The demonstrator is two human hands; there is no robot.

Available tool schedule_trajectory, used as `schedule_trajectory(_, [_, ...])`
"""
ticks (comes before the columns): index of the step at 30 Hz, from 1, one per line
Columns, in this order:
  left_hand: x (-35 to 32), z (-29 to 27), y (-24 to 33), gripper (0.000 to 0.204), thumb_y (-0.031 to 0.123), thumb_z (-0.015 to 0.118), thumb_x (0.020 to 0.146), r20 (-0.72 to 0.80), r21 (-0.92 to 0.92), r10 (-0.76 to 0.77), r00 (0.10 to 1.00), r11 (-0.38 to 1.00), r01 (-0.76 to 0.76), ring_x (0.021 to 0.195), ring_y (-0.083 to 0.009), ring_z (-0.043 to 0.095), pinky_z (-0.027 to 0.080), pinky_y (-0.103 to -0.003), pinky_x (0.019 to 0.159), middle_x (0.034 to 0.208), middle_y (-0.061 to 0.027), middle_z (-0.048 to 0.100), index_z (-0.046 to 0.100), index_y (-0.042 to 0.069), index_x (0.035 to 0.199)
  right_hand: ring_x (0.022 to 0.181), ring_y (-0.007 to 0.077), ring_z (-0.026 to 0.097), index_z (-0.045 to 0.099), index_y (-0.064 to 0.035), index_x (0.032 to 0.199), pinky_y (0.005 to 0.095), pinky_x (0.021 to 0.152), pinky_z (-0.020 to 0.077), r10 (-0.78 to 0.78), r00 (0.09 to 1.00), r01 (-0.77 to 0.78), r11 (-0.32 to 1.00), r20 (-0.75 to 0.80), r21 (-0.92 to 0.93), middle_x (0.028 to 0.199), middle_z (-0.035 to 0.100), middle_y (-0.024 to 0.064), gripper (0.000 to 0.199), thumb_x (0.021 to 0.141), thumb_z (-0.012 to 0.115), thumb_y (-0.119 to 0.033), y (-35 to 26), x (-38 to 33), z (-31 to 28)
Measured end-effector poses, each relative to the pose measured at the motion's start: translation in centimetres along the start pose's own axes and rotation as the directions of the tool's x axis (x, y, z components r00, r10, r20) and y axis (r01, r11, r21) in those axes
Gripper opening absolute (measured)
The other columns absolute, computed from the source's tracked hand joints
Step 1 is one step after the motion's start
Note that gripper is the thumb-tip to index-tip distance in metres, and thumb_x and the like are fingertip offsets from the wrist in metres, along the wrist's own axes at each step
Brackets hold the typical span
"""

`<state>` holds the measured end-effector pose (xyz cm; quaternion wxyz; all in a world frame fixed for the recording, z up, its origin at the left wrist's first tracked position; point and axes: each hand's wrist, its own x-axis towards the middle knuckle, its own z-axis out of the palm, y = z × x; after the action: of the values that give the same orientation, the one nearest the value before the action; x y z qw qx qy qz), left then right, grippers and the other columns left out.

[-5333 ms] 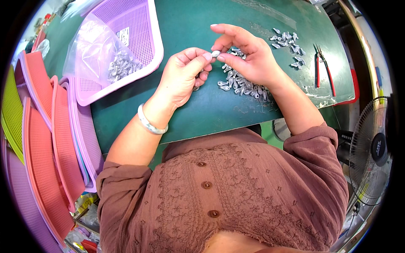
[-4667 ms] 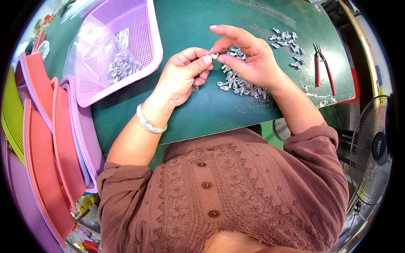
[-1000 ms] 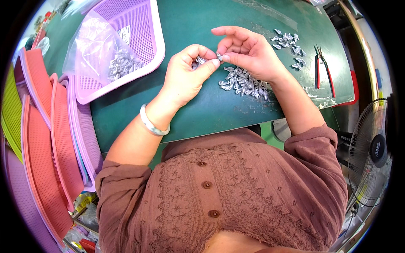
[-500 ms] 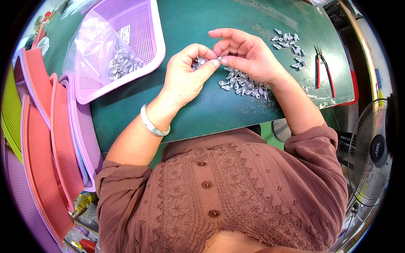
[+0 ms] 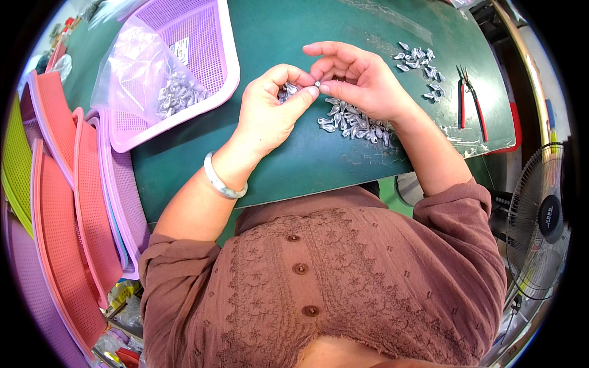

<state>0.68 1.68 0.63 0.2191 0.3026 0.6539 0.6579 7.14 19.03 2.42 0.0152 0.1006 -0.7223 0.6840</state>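
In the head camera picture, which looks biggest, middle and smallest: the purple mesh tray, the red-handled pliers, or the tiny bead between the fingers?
1. Purple plastic mesh tray, largest.
2. Red-handled pliers.
3. Tiny silvery bead, pinched between left hand and right hand, smallest.

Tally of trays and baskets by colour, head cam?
Purple basket on the green mat: 1
Pink trays stacked at left: 2 rims visible
Purple tray in that stack: 1
Yellow-green tray at far left: 1
Total: 5 visible; more may be hidden.
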Motion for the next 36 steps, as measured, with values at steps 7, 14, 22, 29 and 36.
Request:
schedule_trajectory(7, [0.01,0.02,-0.04,0.009,0.007,0.064,0.081,-0.003,-0.025,-0.017,1.0,1.0,0.017,0.054,-0.0009,0.043,0.033,-0.015,0.046,0.067,0.0052,0.051,0.058,0.004,0.088,0.088,0.0097,0.055,0.046,-0.0001,0.123,0.0233,0.08,0.044,-0.042,0.998,0.037,0.994,-0.043,-0.102,0.092,0.057,0.0032,0.046,0.079,0.057,0.007,-0.13,-0.01,0.1])
schedule_trajectory(14, [-0.05,-0.02,0.5,0.009,0.014,0.059,0.085,0.005,-0.075,-0.1,0.995,0.992,0.1,0.054,-0.0016,0.042,0.034,-0.016,0.047,0.067,0.0038,0.051,0.059,0.005,0.086,0.088,0.0096,0.053,0.047,-0.0013,0.122,0.0243,0.08,0.0433,-0.092,0.993,0.073,0.967,-0.068,-0.245,0.091,0.056,0.0027,0.045,0.079,0.057,0.006,-0.13,-0.11,0.15])
schedule_trajectory(22, [0.02,-0.12,0.51,0.013,0.017,0.057,0.086,0.028,-0.182,-0.208,0.978,0.961,0.21,0.055,-0.0036,0.046,0.037,-0.017,0.049,0.068,0.0016,0.054,0.06,0.004,0.085,0.085,0.0102,0.052,0.047,-0.0016,0.123,0.0246,0.08,0.0431,-0.185,0.982,0.157,0.919,-0.046,-0.362,0.092,0.055,0.0029,0.047,0.078,0.058,0.007,0.07,-0.12,0.12])
schedule_trajectory(29, [0.12,-0.27,0.41,0.014,0.017,0.058,0.086,0.031,-0.265,-0.262,0.965,0.928,0.26,0.055,-0.0043,0.046,0.038,-0.017,0.048,0.068,0.0008,0.055,0.061,0.003,0.086,0.083,0.0098,0.053,0.047,-0.0018,0.123,0.0244,0.078,0.044,-0.19,0.98,0.153,0.908,-0.058,-0.389,0.09,0.056,0.0025,0.048,0.077,0.058,0.007,-0.07,-0.1,0.22])
schedule_trajectory(36, [0.11,-0.26,0.61,0.013,0.016,0.058,0.086,0.021,-0.274,-0.244,0.97,0.931,0.24,0.055,-0.0043,0.046,0.038,-0.017,0.048,0.068,0.0009,0.054,0.061,0.003,0.087,0.079,0.0079,0.054,0.045,-0.0016,0.124,0.0226,0.075,0.0436,-0.139,0.988,0.103,0.924,-0.072,-0.368,0.084,0.057,0.0019,0.047,0.079,0.058,0.005,-0.25,-0.22,0.14])
